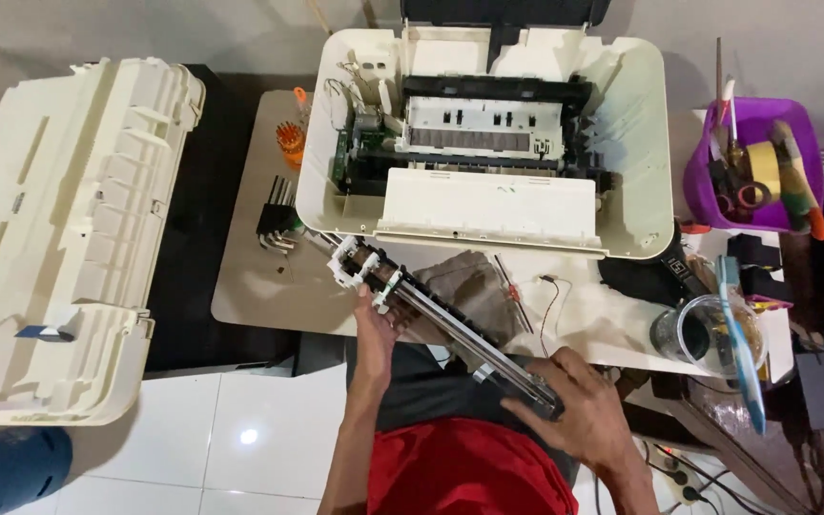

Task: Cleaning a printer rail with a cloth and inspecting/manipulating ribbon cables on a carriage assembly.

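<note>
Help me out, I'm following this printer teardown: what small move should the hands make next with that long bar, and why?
Probably lower the long roller bar onto the cloth on the table. The left hand and right hand hold it by its ends in the air, over the lap, clear of the opened printer.

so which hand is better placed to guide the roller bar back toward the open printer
Left. The left hand grips the roller bar at the end beside the printer; the right hand holds the far end.

part: long printer roller assembly [450, 329], black and metal bar with white plastic gear bits at 1 end
pose: lying slanted, white end sitting up near the open printer, dark end pointing down toward the body
state: being held at both ends, hanging over the table edge
</note>
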